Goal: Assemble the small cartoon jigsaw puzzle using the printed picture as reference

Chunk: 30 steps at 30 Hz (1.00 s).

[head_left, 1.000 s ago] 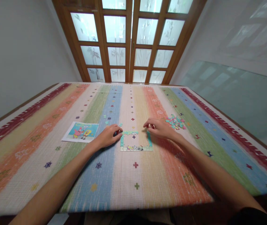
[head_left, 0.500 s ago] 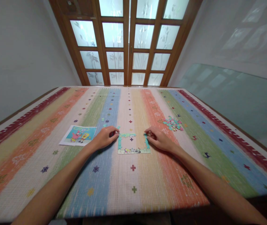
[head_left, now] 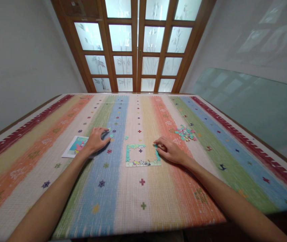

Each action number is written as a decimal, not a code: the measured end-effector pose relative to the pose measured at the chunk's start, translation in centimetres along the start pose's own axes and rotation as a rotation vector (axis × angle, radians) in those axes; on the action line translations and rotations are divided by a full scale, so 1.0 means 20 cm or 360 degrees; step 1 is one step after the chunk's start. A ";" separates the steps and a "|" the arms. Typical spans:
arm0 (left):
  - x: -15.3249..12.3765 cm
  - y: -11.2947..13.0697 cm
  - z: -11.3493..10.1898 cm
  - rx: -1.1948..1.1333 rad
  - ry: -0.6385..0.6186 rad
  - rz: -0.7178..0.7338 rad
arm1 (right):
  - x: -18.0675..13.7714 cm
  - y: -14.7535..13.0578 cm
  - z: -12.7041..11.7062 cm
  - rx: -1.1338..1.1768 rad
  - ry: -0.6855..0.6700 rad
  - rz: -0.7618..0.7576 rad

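the puzzle border [head_left: 143,163] lies on the tablecloth [head_left: 130,201], around a patch of cloth with a dark cross; its top side has a gap near the right corner. the left hand [head_left: 96,140] is spread, thumb and fingers apart beside loose pieces [head_left: 111,135]. the right hand [head_left: 170,150] is curled at that corner; whether it pinches a piece, i cannot tell.

Legible text, labels, brands or numbers: none; picture card [head_left: 74,147], left of the puzzle border [head_left: 133,164], with no lettering that can be made out; piece pile [head_left: 185,133], right of and beyond the puzzle border, too small to read; plus-shaped signs [head_left: 142,182], nearer the viewer than the puzzle border, on the tablecloth [head_left: 130,201].
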<state>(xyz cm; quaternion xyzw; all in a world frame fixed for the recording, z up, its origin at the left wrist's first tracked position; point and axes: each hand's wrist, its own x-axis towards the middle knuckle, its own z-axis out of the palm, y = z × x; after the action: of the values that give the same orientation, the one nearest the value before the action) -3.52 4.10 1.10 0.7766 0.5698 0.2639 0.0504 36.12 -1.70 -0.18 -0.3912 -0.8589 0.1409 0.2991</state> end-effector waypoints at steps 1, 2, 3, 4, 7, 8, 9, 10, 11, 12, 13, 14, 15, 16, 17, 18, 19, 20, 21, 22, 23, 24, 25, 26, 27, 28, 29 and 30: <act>0.00 0.00 0.00 0.0011 -0.0016 0.0009 | 0.00 0.00 0.00 0.0000 -0.0004 -0.0001; 0.00 -0.01 0.01 0.0020 -0.0032 0.0021 | 0.00 0.00 0.00 -0.0004 -0.0008 -0.0004; 0.00 -0.01 0.01 0.0028 -0.0044 0.0033 | 0.00 0.00 0.00 -0.0009 -0.0010 -0.0006; 0.00 -0.01 0.01 0.0036 -0.0056 0.0046 | 0.00 -0.01 -0.01 -0.0016 -0.0011 -0.0009; 0.00 0.00 0.02 0.0056 -0.0079 0.0079 | 0.00 -0.01 -0.01 -0.0030 -0.0011 -0.0017; 0.00 0.00 0.02 0.0062 -0.0086 0.0086 | 0.00 -0.01 -0.01 -0.0032 -0.0008 -0.0016; 0.00 0.01 0.02 0.0068 -0.0094 0.0091 | 0.00 -0.01 -0.01 -0.0032 -0.0008 -0.0013; 0.00 0.01 0.02 0.0074 -0.0100 0.0093 | 0.00 -0.01 -0.01 -0.0032 -0.0010 -0.0009; 0.00 0.01 0.03 0.0082 -0.0105 0.0090 | 0.00 -0.01 -0.01 -0.0031 -0.0013 -0.0004; 0.00 0.01 0.03 0.0091 -0.0105 0.0082 | 0.00 -0.01 -0.01 -0.0029 -0.0014 -0.0002; 0.00 0.01 0.03 0.0101 -0.0101 0.0068 | 0.00 -0.01 -0.01 -0.0026 -0.0015 -0.0001; 0.00 0.00 0.03 0.0112 -0.0094 0.0049 | 0.00 -0.01 -0.01 -0.0023 -0.0017 -0.0003; 0.00 0.00 0.03 0.0123 -0.0085 0.0026 | 0.00 -0.01 -0.01 -0.0020 -0.0015 -0.0008; 0.00 -0.01 0.04 0.0133 -0.0078 0.0002 | 0.00 -0.01 -0.01 -0.0019 -0.0013 -0.0010; 0.00 -0.01 0.04 0.0142 -0.0074 -0.0022 | 0.00 -0.01 -0.01 -0.0020 -0.0013 -0.0013; 0.00 -0.02 0.05 0.0150 -0.0074 -0.0045 | 0.00 -0.01 -0.01 -0.0022 -0.0015 -0.0013; 0.01 -0.02 0.05 0.0157 -0.0079 -0.0068 | 0.00 -0.01 -0.01 -0.0024 -0.0017 -0.0011; 0.01 -0.02 0.06 0.0164 -0.0088 -0.0089 | 0.00 -0.01 -0.01 -0.0027 -0.0017 -0.0007; 0.01 -0.02 0.06 0.0171 -0.0099 -0.0107 | 0.00 -0.01 -0.01 -0.0028 -0.0019 -0.0002; 0.01 -0.02 0.07 0.0178 -0.0112 -0.0122 | 0.00 -0.01 -0.01 -0.0028 -0.0021 0.0002; 0.01 -0.02 0.07 0.0187 -0.0122 -0.0134 | 0.00 -0.01 -0.01 -0.0025 -0.0020 0.0003; 0.01 -0.01 0.07 0.0196 -0.0129 -0.0142 | 0.00 -0.01 -0.01 -0.0022 -0.0019 -0.0001; 0.01 -0.01 0.07 0.0205 -0.0133 -0.0146 | 0.00 -0.01 -0.01 -0.0020 -0.0018 -0.0007; 0.01 0.00 0.07 0.0213 -0.0135 -0.0147 | 0.00 -0.01 -0.01 -0.0019 -0.0018 -0.0014; 0.01 0.01 0.07 0.0219 -0.0135 -0.0146 | 0.00 -0.01 -0.01 -0.0021 -0.0016 -0.0019; 0.01 0.01 0.06 0.0224 -0.0133 -0.0144 | 0.00 -0.01 -0.01 -0.0025 -0.0014 -0.0021; 0.01 0.02 0.06 0.0226 -0.0131 -0.0139 | 0.00 -0.01 -0.01 -0.0028 -0.0012 -0.0022; 0.01 0.03 0.05 0.0228 -0.0129 -0.0135 | 0.00 -0.01 0.00 -0.0031 -0.0010 -0.0021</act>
<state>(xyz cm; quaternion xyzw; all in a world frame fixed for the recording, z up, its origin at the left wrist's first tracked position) -2.50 4.35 0.52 0.7634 0.6172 0.1885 0.0288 36.10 -1.78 -0.05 -0.3881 -0.8637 0.1319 0.2934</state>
